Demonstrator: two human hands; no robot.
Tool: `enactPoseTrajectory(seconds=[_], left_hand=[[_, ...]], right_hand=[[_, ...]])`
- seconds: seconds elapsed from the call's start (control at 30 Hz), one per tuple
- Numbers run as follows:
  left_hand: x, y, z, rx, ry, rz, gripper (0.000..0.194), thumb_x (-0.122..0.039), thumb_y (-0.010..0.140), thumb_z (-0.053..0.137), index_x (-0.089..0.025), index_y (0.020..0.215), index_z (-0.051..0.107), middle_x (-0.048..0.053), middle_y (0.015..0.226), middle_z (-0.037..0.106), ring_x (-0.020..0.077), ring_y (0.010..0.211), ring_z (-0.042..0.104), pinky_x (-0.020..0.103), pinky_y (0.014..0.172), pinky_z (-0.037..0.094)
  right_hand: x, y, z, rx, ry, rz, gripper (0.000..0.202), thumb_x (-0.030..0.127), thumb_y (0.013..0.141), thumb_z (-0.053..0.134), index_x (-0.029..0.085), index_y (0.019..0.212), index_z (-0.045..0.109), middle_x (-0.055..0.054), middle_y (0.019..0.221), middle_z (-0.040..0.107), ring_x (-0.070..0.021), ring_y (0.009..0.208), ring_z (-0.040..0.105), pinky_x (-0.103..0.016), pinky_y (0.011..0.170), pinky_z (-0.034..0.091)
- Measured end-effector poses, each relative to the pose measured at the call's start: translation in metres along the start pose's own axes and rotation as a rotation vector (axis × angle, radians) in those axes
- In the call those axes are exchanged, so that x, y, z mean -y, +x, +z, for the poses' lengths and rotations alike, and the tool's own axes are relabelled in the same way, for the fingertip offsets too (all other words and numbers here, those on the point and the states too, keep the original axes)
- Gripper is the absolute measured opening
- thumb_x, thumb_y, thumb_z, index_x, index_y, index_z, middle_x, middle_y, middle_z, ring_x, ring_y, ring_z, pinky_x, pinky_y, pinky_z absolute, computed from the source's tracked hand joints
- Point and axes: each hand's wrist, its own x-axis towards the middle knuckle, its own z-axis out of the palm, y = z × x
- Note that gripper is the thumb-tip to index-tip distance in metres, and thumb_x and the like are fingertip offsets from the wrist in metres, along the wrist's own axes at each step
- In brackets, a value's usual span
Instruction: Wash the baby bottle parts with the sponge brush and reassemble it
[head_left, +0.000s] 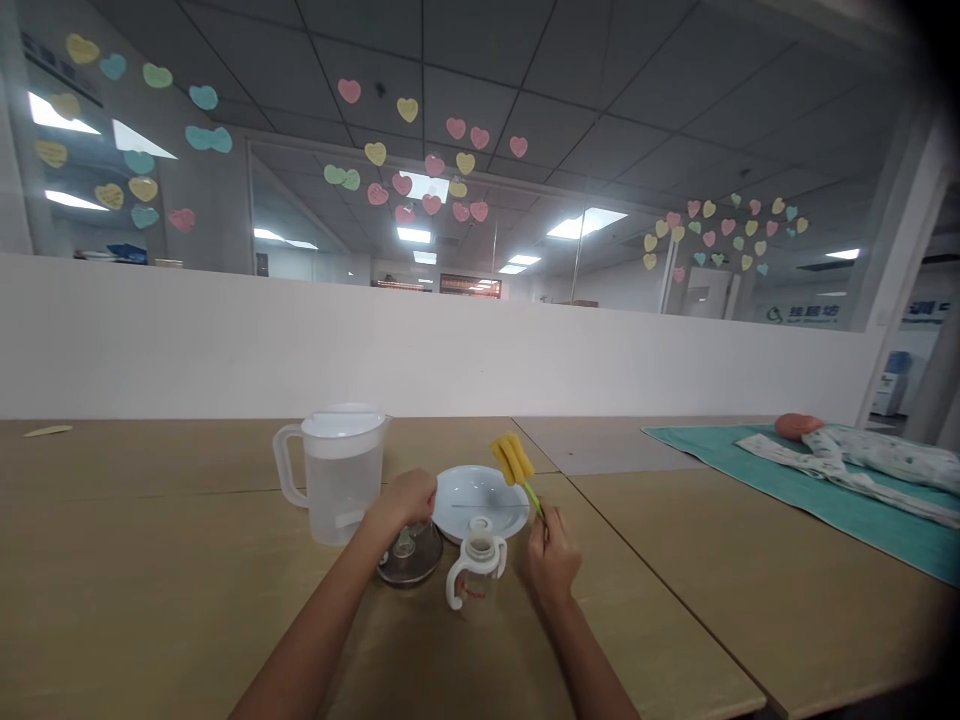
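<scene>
Upright in my right hand (pixel 553 558) is a sponge brush (pixel 513 459) with a yellow head and a green handle, tilted to the left. My left hand (pixel 411 497) is closed above a dark round dish (pixel 411 568) holding a small clear item; whatever the fingers grip is hidden. Between my hands stands a clear bottle (pixel 477 590) with white handles and an open top. Behind it lies a white bowl (pixel 480 490) with a small white ring (pixel 480 524) at its near edge.
A translucent pitcher (pixel 343 480) with a lid stands left of my left hand. At the far right a green cloth (pixel 757 480) carries a doll in patterned clothes (pixel 885 455). A low white wall (pixel 420 350) with glass above borders the table's back.
</scene>
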Motion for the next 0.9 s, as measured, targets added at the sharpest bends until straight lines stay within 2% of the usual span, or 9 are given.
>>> enactPoseTrajectory(seconds=[0.1, 0.2, 0.27, 0.4, 0.5, 0.7, 0.8, 0.9], left_hand=[[-0.016, 0.002, 0.003, -0.026, 0.010, 0.065, 0.007, -0.014, 0.066, 0.062, -0.017, 0.064, 0.068, 0.006, 0.071, 0.070, 0.0190, 0.070, 0.063, 0.026, 0.066, 0.042], [-0.027, 0.006, 0.015, -0.037, -0.025, 0.129, 0.027, -0.029, 0.085, 0.048, -0.017, 0.073, 0.069, 0.005, 0.068, 0.069, 0.0152, 0.063, 0.061, 0.024, 0.065, 0.041], [-0.030, 0.010, 0.026, -0.054, -0.054, 0.158, 0.040, -0.033, 0.091, 0.037, -0.016, 0.073, 0.068, 0.006, 0.067, 0.068, 0.0155, 0.063, 0.061, 0.024, 0.066, 0.041], [-0.023, 0.017, 0.047, -0.063, -0.148, 0.198, 0.044, -0.038, 0.094, 0.030, -0.017, 0.084, 0.068, 0.009, 0.088, 0.071, 0.0192, 0.083, 0.062, 0.026, 0.074, 0.042], [-0.016, 0.020, 0.057, -0.035, -0.204, 0.237, 0.049, -0.041, 0.095, 0.026, -0.019, 0.090, 0.069, 0.008, 0.095, 0.071, 0.0193, 0.089, 0.062, 0.027, 0.078, 0.042], [-0.014, 0.020, 0.059, 0.092, -0.225, 0.254, 0.054, -0.048, 0.094, 0.024, -0.019, 0.077, 0.067, 0.005, 0.077, 0.068, 0.0179, 0.073, 0.060, 0.025, 0.073, 0.042], [-0.019, 0.018, 0.056, 0.068, -0.158, 0.268, 0.057, -0.052, 0.092, 0.025, -0.018, 0.069, 0.064, 0.005, 0.070, 0.065, 0.0174, 0.066, 0.056, 0.025, 0.066, 0.040], [-0.024, 0.014, 0.054, 0.031, -0.119, 0.300, 0.056, -0.055, 0.089, 0.030, -0.017, 0.062, 0.060, 0.006, 0.068, 0.062, 0.0179, 0.070, 0.055, 0.025, 0.068, 0.039]], right_hand=[[-0.001, 0.000, 0.000, 0.006, 0.014, 0.001, 0.036, 0.029, 0.095, 0.033, 0.016, 0.101, 0.066, -0.007, 0.083, 0.067, -0.0159, 0.073, 0.061, -0.023, 0.062, 0.042], [-0.002, 0.000, 0.001, 0.008, 0.024, 0.004, 0.037, 0.031, 0.095, 0.032, 0.015, 0.100, 0.065, -0.007, 0.083, 0.067, -0.0162, 0.073, 0.061, -0.024, 0.063, 0.042], [-0.003, 0.000, 0.002, 0.015, 0.023, -0.007, 0.038, 0.032, 0.095, 0.031, 0.016, 0.100, 0.066, -0.008, 0.081, 0.067, -0.0164, 0.072, 0.061, -0.024, 0.063, 0.042], [-0.003, 0.000, 0.003, 0.021, 0.029, -0.021, 0.039, 0.032, 0.095, 0.030, 0.016, 0.102, 0.065, -0.008, 0.081, 0.067, -0.0167, 0.072, 0.061, -0.024, 0.062, 0.042], [-0.002, 0.000, 0.003, 0.010, 0.036, -0.009, 0.039, 0.033, 0.095, 0.030, 0.017, 0.100, 0.065, -0.008, 0.081, 0.067, -0.0167, 0.071, 0.061, -0.024, 0.061, 0.042], [0.000, 0.002, 0.004, 0.000, 0.029, -0.009, 0.040, 0.033, 0.096, 0.029, 0.016, 0.098, 0.065, -0.007, 0.078, 0.067, -0.0158, 0.068, 0.061, -0.023, 0.059, 0.041], [-0.001, 0.001, 0.003, 0.013, 0.031, 0.002, 0.041, 0.033, 0.096, 0.028, 0.016, 0.097, 0.066, -0.007, 0.078, 0.066, -0.0158, 0.068, 0.060, -0.024, 0.059, 0.041], [-0.001, 0.001, 0.003, 0.032, 0.052, 0.016, 0.041, 0.034, 0.096, 0.029, 0.016, 0.099, 0.065, -0.008, 0.080, 0.067, -0.0164, 0.071, 0.061, -0.024, 0.062, 0.042]])
